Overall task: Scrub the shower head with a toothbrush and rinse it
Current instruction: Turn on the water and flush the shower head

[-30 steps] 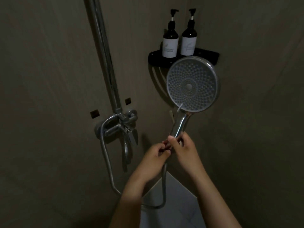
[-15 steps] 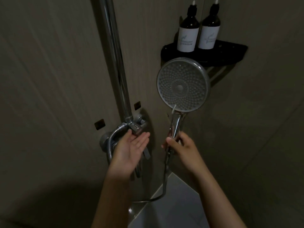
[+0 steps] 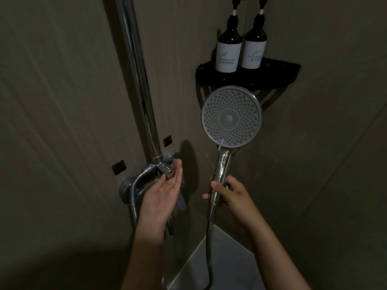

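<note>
From the head view we see the shower head (image 3: 231, 118) held up in the air in front of the corner of the wall (image 3: 62, 101), just below a black shelf (image 3: 272, 74). Its long axis runs nearly upright, tilted a little to the right at the top. The round disc is uppermost and the handle (image 3: 223, 164) points down. The nozzle face is turned towards us, almost flat on to the camera.

Our right hand (image 3: 232, 197) grips the bottom of the handle, thumb across the front and fingers curled round the back. The hose (image 3: 209, 237) drops from there towards the pale floor (image 3: 219, 264).

Our left hand (image 3: 161, 195) is well apart from the shower head. It is palm up with its fingers (image 3: 177, 170) straight and together, holding nothing. They lie at the knob of the chrome mixer (image 3: 150, 172), and we cannot tell whether they touch it.

A chrome pipe (image 3: 138, 76) rises from the mixer up the wall. Two dark pump bottles (image 3: 228, 51) with white labels stand side by side on the shelf.
</note>
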A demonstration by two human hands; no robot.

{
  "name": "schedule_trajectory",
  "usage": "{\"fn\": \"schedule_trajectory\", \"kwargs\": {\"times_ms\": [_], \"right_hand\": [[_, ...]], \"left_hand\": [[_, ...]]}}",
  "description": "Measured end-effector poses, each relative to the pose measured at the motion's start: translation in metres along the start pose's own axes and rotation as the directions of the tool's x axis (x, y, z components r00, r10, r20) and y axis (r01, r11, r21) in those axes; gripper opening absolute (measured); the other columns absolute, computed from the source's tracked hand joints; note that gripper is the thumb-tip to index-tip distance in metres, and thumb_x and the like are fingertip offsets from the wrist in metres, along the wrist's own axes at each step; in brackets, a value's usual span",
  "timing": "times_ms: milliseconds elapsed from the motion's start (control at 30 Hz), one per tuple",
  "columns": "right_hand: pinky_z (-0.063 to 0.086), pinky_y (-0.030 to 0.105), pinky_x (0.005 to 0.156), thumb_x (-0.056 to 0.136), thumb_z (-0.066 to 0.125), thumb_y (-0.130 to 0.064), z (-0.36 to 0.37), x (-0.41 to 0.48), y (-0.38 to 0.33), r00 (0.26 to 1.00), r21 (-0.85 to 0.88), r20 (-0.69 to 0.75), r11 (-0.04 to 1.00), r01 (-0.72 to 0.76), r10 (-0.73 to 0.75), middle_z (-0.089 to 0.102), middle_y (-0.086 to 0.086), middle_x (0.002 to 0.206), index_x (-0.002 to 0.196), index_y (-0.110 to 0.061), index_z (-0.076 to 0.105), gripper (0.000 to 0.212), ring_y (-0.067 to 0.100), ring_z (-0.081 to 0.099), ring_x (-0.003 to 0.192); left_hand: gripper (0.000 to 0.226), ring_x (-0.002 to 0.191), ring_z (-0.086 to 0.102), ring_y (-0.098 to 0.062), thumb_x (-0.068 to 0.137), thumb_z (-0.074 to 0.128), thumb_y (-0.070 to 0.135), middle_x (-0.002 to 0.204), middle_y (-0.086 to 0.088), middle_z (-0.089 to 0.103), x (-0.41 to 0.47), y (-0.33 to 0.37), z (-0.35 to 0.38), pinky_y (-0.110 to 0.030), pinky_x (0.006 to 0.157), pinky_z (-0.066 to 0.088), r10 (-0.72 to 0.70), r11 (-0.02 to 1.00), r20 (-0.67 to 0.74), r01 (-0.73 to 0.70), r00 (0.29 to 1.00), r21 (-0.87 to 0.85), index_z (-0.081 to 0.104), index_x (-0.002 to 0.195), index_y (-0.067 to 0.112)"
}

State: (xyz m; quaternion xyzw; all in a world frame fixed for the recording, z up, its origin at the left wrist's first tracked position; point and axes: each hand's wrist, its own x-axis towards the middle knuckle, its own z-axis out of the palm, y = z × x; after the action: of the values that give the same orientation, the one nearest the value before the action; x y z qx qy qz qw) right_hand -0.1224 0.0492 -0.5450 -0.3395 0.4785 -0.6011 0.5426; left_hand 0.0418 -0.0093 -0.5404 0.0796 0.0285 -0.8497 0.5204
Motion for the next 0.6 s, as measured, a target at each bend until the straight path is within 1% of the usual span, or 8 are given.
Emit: {"fn": "schedule_trajectory", "kwargs": {"times_ms": [67,133,233,333,367,467,533,600], "right_hand": [[0.056,0.023,0.060,0.090,0.057,-0.007,-0.002,-0.001,0.001,1.000,-0.009,-0.006,1.000,0.005,-0.006,0.068,0.000,0.068,0.090,-0.006,0.058,0.002,0.020,0.072,0.069],[0.058,0.025,0.065,0.089,0.057,-0.008,-0.003,-0.002,0.001,1.000,-0.015,-0.006,1.000,0.012,-0.012,0.069,0.001,0.070,0.085,-0.008,0.057,0.004,0.022,0.072,0.071],[0.058,0.028,0.070,0.089,0.059,-0.009,-0.004,-0.004,0.002,1.000,-0.026,-0.009,0.999,0.021,-0.021,0.069,0.005,0.073,0.076,-0.011,0.054,0.014,0.025,0.071,0.074],[0.058,0.026,0.069,0.088,0.059,-0.008,-0.005,-0.005,0.003,0.999,-0.027,-0.013,0.999,0.037,-0.037,0.068,0.007,0.076,0.075,-0.011,0.056,0.014,0.026,0.071,0.074],[0.058,0.026,0.068,0.088,0.059,-0.008,-0.006,-0.005,0.003,0.999,-0.022,-0.013,0.999,0.040,-0.041,0.068,0.007,0.077,0.076,-0.011,0.056,0.013,0.026,0.070,0.074],[0.057,0.026,0.067,0.088,0.060,-0.008,-0.008,-0.005,0.005,0.999,-0.006,-0.005,0.999,0.036,-0.036,0.070,0.005,0.079,0.080,-0.009,0.058,0.008,0.027,0.071,0.077],[0.057,0.026,0.067,0.088,0.060,-0.008,-0.008,-0.005,0.005,0.999,-0.004,-0.004,0.999,0.040,-0.040,0.070,0.004,0.076,0.081,-0.010,0.059,0.008,0.027,0.071,0.076],[0.057,0.027,0.066,0.088,0.060,-0.008,-0.007,-0.004,0.004,0.998,0.004,-0.003,0.998,0.055,-0.055,0.069,0.003,0.073,0.076,-0.013,0.060,0.013,0.027,0.071,0.075]], "left_hand": [[0.031,0.110,0.060,-0.031,0.090,0.041,0.002,0.120,-0.026,0.060,0.003,-0.001,-0.001,-0.042,0.087,0.049,0.019,0.999,-0.010,-0.018,1.000,0.051,0.054,0.115,-0.012],[0.024,0.101,0.062,-0.025,0.091,0.041,0.003,0.106,-0.021,0.064,0.007,-0.001,0.000,-0.037,0.083,0.050,0.057,0.989,-0.043,-0.051,0.997,0.142,0.057,0.106,-0.007],[0.020,0.090,0.062,-0.022,0.096,0.038,0.005,0.085,-0.014,0.064,0.014,-0.001,0.003,-0.037,0.094,0.046,0.126,0.958,-0.107,-0.093,0.986,0.272,0.056,0.093,-0.003],[0.023,0.086,0.061,-0.022,0.098,0.037,0.007,0.080,-0.012,0.059,0.018,-0.001,0.008,-0.037,0.089,0.048,0.180,0.911,-0.161,-0.103,0.970,0.400,0.055,0.086,-0.001],[0.023,0.085,0.060,-0.022,0.099,0.037,0.008,0.080,-0.012,0.058,0.020,-0.001,0.011,-0.037,0.090,0.048,0.199,0.892,-0.191,-0.097,0.961,0.441,0.054,0.085,0.000],[0.025,0.078,0.058,-0.021,0.100,0.035,0.009,0.080,-0.012,0.054,0.024,-0.002,0.022,-0.037,0.095,0.044,0.264,0.821,-0.280,-0.063,0.923,0.567,0.051,0.082,0.000],[0.025,0.075,0.058,-0.020,0.100,0.035,0.009,0.079,-0.011,0.054,0.025,-0.006,0.027,-0.037,0.090,0.048,0.329,0.745,-0.299,-0.052,0.896,0.665,0.050,0.082,0.001],[0.023,0.073,0.060,-0.020,0.101,0.035,0.009,0.077,-0.011,0.055,0.025,-0.012,0.029,-0.034,0.079,0.053,0.416,0.636,-0.270,-0.065,0.868,0.769,0.050,0.084,0.001]]}}
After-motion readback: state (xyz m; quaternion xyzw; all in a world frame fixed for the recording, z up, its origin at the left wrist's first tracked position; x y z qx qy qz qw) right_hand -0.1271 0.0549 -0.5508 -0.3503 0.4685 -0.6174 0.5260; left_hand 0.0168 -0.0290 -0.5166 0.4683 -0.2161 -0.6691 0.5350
